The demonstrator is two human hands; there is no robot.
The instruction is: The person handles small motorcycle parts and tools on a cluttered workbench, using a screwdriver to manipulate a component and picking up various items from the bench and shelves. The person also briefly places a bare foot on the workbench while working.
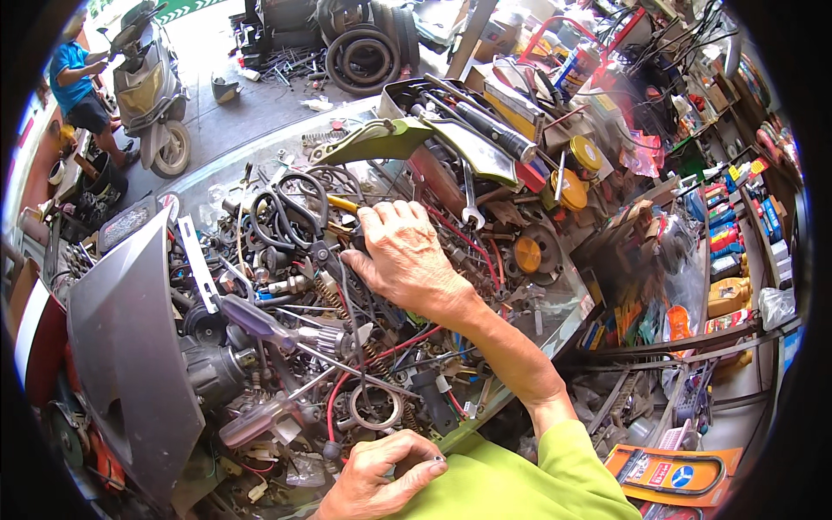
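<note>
Right hand was seen curled over parts pile, grip hidden, left hand half-curled near metal ring, pinch couldn't be told

The shirt is lime green and short-sleeved.

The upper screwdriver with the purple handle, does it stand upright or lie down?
The screwdriver lies down: its long shaft stretches across the heap of parts. Neither the right hand nor the left hand touches it.
</note>
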